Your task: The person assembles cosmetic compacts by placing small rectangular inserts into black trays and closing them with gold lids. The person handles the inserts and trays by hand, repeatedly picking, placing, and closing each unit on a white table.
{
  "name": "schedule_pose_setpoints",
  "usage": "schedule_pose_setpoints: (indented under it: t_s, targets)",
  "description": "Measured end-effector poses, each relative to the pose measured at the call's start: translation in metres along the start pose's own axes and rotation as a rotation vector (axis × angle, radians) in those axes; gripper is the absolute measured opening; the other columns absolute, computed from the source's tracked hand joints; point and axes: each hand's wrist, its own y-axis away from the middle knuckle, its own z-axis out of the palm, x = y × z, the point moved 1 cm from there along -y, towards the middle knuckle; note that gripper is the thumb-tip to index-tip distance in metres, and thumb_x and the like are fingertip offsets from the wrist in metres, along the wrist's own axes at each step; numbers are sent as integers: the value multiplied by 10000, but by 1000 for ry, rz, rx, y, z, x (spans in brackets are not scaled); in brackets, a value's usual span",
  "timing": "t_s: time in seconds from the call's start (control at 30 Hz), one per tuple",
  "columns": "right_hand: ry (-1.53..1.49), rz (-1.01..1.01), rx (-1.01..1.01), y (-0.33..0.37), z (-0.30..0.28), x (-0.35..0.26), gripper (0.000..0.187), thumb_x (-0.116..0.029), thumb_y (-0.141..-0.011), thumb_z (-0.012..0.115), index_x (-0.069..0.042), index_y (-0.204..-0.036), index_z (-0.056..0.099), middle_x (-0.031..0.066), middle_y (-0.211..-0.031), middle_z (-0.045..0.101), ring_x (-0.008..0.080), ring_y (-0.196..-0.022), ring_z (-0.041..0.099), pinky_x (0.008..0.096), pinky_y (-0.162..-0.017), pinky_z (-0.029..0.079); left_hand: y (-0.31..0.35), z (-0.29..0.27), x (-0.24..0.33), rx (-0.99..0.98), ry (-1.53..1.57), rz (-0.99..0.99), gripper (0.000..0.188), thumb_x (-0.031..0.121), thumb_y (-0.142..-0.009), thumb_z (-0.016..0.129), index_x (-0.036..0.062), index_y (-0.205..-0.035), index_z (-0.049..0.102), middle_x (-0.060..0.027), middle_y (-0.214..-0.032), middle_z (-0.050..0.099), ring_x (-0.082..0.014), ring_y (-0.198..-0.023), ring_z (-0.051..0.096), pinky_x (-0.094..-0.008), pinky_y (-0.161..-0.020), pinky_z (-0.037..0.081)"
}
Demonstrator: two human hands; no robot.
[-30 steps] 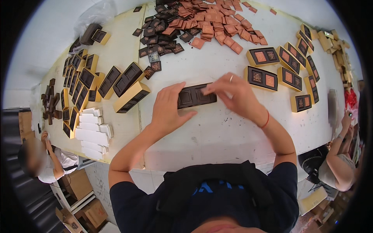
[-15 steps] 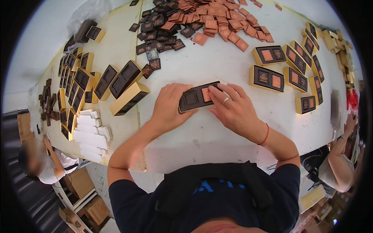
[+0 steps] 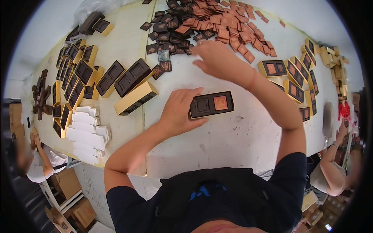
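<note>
My left hand (image 3: 178, 110) grips the left end of a small gold-edged box (image 3: 232, 101) with a black insert. The insert's left square well is bare, and a copper-coloured square piece (image 3: 220, 103) lies in the right one. My right hand (image 3: 217, 60) is stretched out over the far middle of the table, away from the box. Its thumb and fingers are apart at the edge of a pile of dark square pieces (image 3: 171, 29), with nothing visible between them. A pile of copper-coloured squares (image 3: 233, 27) spreads to the right of the dark ones.
Gold boxes with bare dark inserts (image 3: 83, 72) crowd the left side, near a stack of white folded card pieces (image 3: 87, 136). Filled boxes (image 3: 295, 91) stand at the right, partly behind my right forearm. Co-workers sit at the far left (image 3: 42, 163) and far right (image 3: 330, 171).
My right hand has let go of the box and moved away to the dark pile. The box, still in my left hand, has shifted slightly right and turned more level. The view has shifted a little.
</note>
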Motion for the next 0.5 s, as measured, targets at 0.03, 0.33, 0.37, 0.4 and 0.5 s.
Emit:
schedule_pose_setpoints:
  t_s: [0.03,0.33,0.37,0.4,0.5]
  targets:
    - [-14,39,51,-4,18,21,232,-207,-838,755,-22,-953,675,170,-989,660,355,-842,648,429,-769,520,-4,0,1,15,8,14,744,203,-660,888,72,-1294,522,-106,-1166,607,-327,-1076,557,-420,-923,414]
    - [-273,68,117,-22,51,43,452,-257,-830,793,-26,-1179,622,161,-1081,603,262,-854,648,366,-791,516,3,-1,-5,-20,27,-31,635,152,-652,889,82,-1183,548,-103,-1114,608,-325,-1046,561,-419,-905,409]
    - [-254,51,124,-24,53,49,439,-255,-832,793,-25,-1166,622,160,-1073,605,257,-836,651,366,-786,517,1,-2,-5,-29,38,-18,622,150,-656,885,82,-1175,550,-103,-1111,607,-323,-1043,562,-418,-909,408]
    - [-234,34,131,-26,56,55,427,-253,-835,793,-24,-1152,622,158,-1066,607,251,-819,653,365,-781,518,-1,-2,-5,-38,47,-4,609,147,-659,881,83,-1168,552,-102,-1109,607,-320,-1041,563,-417,-912,407]
    - [-318,126,-5,-32,48,54,441,-229,-837,797,-33,-1177,595,130,-1034,636,203,-801,660,341,-736,526,0,-2,-3,-15,49,0,590,155,-662,875,82,-1150,552,-100,-1105,606,-317,-1039,565,-415,-918,406]
